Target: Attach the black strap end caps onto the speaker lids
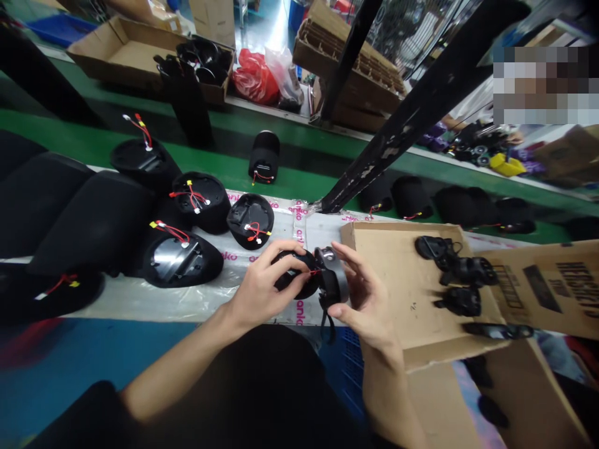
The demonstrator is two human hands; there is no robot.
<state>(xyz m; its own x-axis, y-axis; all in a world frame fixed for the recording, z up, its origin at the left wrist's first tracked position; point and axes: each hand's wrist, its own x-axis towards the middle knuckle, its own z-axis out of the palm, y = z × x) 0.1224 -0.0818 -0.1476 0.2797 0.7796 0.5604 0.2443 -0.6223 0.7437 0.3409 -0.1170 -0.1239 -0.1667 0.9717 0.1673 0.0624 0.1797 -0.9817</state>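
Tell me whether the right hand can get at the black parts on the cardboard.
Probably yes: the right hand sits beside the black parts on the cardboard, nothing between, though it holds a ringed black housing.

This is a factory assembly line. A green conveyor belt [196,159] runs across the scene, carrying rows of black housings [201,202] with red and yellow wires, some resting on printed plastic film [187,302]. Black steel frame posts [412,118] rise beside it. On the far side sit open cardboard boxes [126,53] and stacked pulp trays [349,56], and a co-worker's arm [456,121] shows at far right.
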